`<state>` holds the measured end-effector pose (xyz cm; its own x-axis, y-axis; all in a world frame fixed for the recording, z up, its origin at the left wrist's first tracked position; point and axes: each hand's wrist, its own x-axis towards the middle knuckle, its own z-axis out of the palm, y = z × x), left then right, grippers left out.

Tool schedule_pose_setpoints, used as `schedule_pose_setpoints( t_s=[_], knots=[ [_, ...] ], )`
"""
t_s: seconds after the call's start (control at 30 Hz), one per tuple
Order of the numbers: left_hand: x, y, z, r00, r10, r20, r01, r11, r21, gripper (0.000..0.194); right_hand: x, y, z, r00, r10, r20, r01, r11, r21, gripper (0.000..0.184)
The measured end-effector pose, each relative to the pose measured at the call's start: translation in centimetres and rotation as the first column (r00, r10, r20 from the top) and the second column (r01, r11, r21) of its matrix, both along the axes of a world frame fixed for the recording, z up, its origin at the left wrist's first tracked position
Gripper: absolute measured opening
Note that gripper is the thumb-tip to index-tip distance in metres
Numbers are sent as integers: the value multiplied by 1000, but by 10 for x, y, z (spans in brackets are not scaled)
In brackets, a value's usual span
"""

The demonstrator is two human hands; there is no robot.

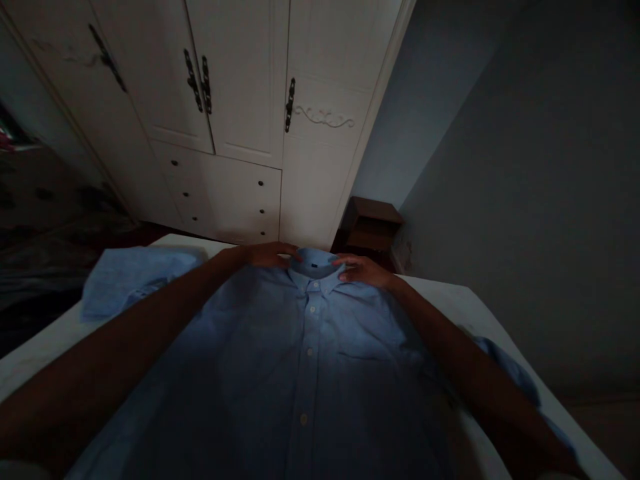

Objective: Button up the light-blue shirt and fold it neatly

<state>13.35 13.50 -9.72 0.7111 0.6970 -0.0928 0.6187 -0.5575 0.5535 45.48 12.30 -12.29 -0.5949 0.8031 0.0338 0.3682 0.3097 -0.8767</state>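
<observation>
A light blue button-up shirt (pixel 260 347) lies front side up, its buttoned placket running down the middle and its collar at the far end. My left hand (pixel 267 255) pinches the left side of the collar between thumb and fingers. On the collar's right side, my right hand (pixel 367 271) has its thumb and fingers closed in the same way. A small dark label shows inside the neck. A chest pocket sits on the right half. Part of a blue sleeve (pixel 515 373) emerges beyond my right forearm.
Under the shirt is a white tabletop (pixel 445 297). Light blue folded cloth (pixel 130 277) lies at its left edge. Behind stands a white wardrobe (pixel 320 160) with dark handles. A small brown cabinet (pixel 377 210) is in the corner beside the grey wall (pixel 540 200).
</observation>
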Motion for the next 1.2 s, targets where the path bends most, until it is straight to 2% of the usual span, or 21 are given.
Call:
schedule_pose_setpoints(
  t_s=[0.1, 0.23, 0.33, 0.43, 0.57, 0.73, 0.8, 0.87, 0.97, 1.0, 1.07, 1.2],
  knots=[
    [5, 4, 0, 997, 61, -42, -59, 998, 37, 55, -2, 7, -6, 995, -103, 2, 103, 992, 68, 31],
    [16, 12, -2, 982, 185, 23, -186, 979, 86, 43, -7, 17, -18, 966, -258, -13, 257, 951, 175, 23],
    [25, 15, -6, 937, 347, 34, -348, 927, 141, 42, -9, 25, -26, 946, -323, -14, 319, 925, 207, 18],
    [34, 15, -13, 906, 422, 15, -416, 885, 208, 44, -12, 32, -32, 929, -370, -19, 365, 905, 221, 13],
    [43, 12, -21, 901, 433, -29, -408, 867, 285, 30, -17, 38, -34, 929, -371, 0, 360, 900, 245, 9],
    [42, 8, -18, 920, 383, -84, -336, 881, 332, 40, -19, 28, -24, 961, -273, 38, 250, 922, 297, 12],
    [39, 9, -14, 956, 289, -55, -253, 901, 353, 44, -17, 20, -18, 980, -185, 77, 151, 936, 319, 15],
    [37, 10, -10, 990, 139, -25, -119, 915, 385, 46, -17, 15, -13, 986, -77, 148, 25, 946, 324, 25],
    [39, 11, -5, 998, -49, -51, 65, 919, 390, 41, -20, 11, -10, 972, 14, 235, -92, 941, 325, 36],
    [41, 11, -5, 995, -65, -72, 87, 924, 372, 38, -22, 12, -10, 971, 18, 238, -97, 940, 328, 33],
    [44, 12, -6, 995, -29, -90, 59, 936, 348, 31, -26, 14, -12, 980, -28, 196, -38, 945, 325, 25],
    [48, 15, -14, 984, 173, -45, -146, 922, 359, 27, -26, 23, -18, 961, -259, 93, 218, 924, 314, 18]
  ],
)
